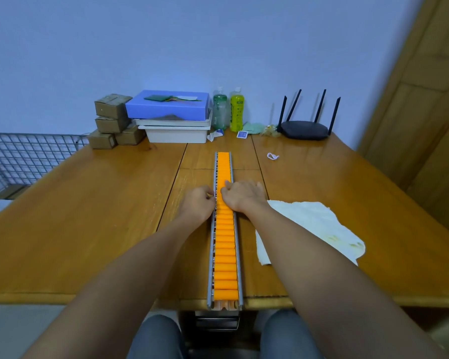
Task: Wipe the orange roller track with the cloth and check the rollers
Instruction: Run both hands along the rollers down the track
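Note:
The orange roller track [225,250] lies lengthwise down the middle of the wooden table [88,216], its grey metal rails reaching the near edge. My left hand [198,203] sits against the left rail with fingers curled. My right hand [241,195] lies over the rollers and the right rail about halfway along, fingers bent down onto the orange rollers. The cream cloth [316,229] lies crumpled on the table to the right of the track, partly under my right forearm; neither hand holds it.
At the back stand cardboard boxes [112,117], a blue lid on white bins [171,115], two bottles [228,110] and a black router [306,128]. A small white loop [272,156] lies right of the track's far end. A wire rack [24,161] is left, a wooden door [425,99] right.

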`<state>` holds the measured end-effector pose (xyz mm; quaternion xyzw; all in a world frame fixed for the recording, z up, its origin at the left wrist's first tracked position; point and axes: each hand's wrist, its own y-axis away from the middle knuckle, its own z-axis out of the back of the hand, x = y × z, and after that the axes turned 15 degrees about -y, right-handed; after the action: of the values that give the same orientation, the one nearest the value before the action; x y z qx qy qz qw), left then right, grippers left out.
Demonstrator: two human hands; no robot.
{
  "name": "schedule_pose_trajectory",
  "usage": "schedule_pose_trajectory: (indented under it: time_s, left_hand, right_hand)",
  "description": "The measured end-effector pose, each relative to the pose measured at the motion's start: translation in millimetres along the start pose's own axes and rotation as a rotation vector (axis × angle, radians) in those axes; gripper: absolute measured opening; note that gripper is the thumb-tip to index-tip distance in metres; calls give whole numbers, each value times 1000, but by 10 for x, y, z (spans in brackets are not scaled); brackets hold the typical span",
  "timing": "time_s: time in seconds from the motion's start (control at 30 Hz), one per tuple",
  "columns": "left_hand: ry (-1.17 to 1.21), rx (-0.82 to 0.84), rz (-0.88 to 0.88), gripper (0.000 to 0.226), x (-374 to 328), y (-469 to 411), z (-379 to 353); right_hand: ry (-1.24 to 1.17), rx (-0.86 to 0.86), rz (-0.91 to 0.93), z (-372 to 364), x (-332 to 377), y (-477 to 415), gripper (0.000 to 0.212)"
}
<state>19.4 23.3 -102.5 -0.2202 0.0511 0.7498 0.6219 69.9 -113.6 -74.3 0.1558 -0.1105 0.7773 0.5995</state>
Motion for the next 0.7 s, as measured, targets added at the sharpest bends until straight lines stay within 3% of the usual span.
schedule_pose_trajectory:
  time_s: [0.7]
  left_hand:
    - [-41,-18,-2,26,-58,728,124]
  right_hand:
    - [74,-87,29,-58,28,817,54]
